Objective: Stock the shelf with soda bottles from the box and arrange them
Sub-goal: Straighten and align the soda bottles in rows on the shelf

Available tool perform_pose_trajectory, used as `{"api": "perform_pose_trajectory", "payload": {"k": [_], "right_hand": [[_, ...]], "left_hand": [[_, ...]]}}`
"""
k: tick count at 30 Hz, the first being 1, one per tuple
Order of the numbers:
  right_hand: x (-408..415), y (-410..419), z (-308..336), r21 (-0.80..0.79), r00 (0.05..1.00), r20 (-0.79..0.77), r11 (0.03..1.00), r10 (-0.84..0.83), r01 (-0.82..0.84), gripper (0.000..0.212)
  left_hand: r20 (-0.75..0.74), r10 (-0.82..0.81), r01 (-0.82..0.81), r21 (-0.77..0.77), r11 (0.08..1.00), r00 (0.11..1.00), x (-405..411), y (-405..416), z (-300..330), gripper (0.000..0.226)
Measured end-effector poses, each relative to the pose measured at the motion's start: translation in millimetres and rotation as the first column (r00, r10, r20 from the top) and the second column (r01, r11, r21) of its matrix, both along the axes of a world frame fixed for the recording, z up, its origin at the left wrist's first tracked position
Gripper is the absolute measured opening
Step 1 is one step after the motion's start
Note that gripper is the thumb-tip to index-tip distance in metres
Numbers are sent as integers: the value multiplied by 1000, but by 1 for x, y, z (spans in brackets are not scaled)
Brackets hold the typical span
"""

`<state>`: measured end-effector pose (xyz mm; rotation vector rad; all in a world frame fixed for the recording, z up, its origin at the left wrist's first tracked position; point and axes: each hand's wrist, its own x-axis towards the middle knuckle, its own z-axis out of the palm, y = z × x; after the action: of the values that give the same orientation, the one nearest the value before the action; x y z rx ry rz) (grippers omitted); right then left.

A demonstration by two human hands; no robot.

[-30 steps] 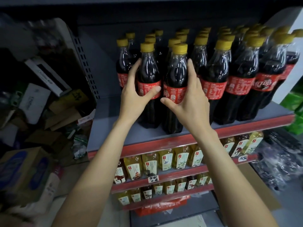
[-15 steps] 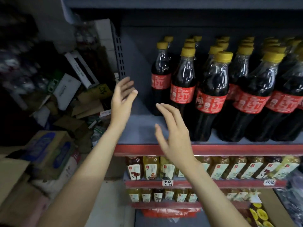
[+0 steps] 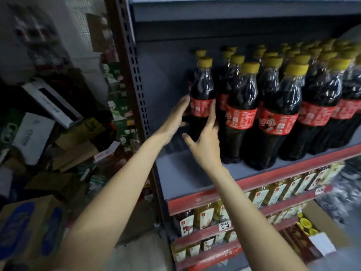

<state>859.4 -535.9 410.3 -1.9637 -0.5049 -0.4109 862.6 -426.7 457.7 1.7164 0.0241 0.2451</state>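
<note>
Down in the near left corner a cardboard box with blue print sits half cut off by the frame, its top out of sight, so what it holds can't be told. Both bare forearms rise from the bottom edge, elbows out of view, stretching up and away toward the grey shelf with its red front lip. The right hand is spread, palm toward the shelf, thumb splayed left, fingers fanned and straight; the fingertips lie across the lower right side of the leftmost soda bottle, but a real grip isn't there, just contact or near contact, hard to call through the blur. The left hand comes in flat on the bottle's left flank, fingers extended together, tips at the red label; its palm side is hidden. So the bottle stands upright between two open hands, at the left end of the row. Beyond it, rows of dark yellow-capped bottles crowd the shelf rightward, the last ones sliced by the frame. Lower shelves show yellow drink bottles, labels unreadable. Far left, a heap of cartons smears into blur.
</note>
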Motion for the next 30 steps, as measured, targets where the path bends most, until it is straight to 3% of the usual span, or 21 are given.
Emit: {"api": "perform_pose_trajectory", "payload": {"k": [4,10,17,26,30], "right_hand": [[14,7,3,85,989,-13,985,150,-148,122],[41,42,12,96,874,-32,872,485,-480,110],[67,82,13,-43,929,-31,928,370,-371,108],[74,99,21,-146,970,36,961,242,-234,105],[74,98,21,-101,961,-14,956,274,-274,105]], "left_hand": [[140,17,-30,90,996,990,-18,22,2,34],[228,159,-177,62,982,961,-42,57,-7,50],[298,385,-431,108,896,874,-18,73,-15,63],[334,455,-529,177,830,825,16,78,-14,64],[340,467,-546,187,817,816,22,79,-20,63]]}}
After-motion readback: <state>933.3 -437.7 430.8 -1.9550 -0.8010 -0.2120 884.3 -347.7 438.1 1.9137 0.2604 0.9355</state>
